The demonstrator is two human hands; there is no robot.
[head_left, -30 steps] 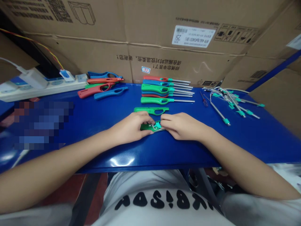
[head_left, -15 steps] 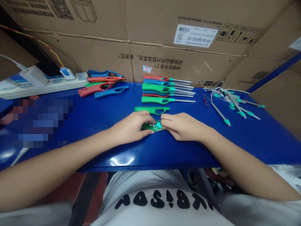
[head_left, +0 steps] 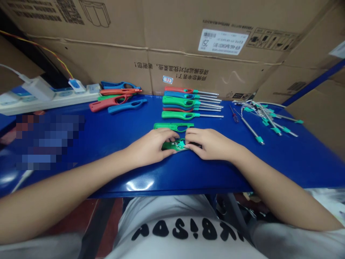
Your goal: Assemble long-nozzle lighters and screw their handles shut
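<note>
A green lighter half-shell [head_left: 168, 145] lies open side up on the table, with a teal trigger piece [head_left: 180, 144] and thin white wires inside it. My left hand [head_left: 151, 145] grips its left end between thumb and fingers. My right hand [head_left: 211, 144] is closed around its right end beside the trigger piece, thumb and fingertips pinching there. The fingers hide that end and most of any metal tube. Just beyond both hands rests the matching green lighter half-shell [head_left: 168, 126], with a loop-shaped trigger opening.
Several assembled lighters [head_left: 178, 115] lie in a stack at the back centre. Loose handle shells [head_left: 126, 106] are piled back left, near a power strip [head_left: 51, 102]. A small screwdriver [head_left: 235, 117] and metal tubes with wires [head_left: 249, 130] lie right. A cardboard wall [head_left: 113, 61] stands behind.
My right hand's fingers have lifted slightly and spread from the teal trigger piece, so more of it shows. The left hand stays on the shell; the view shifts slightly.
</note>
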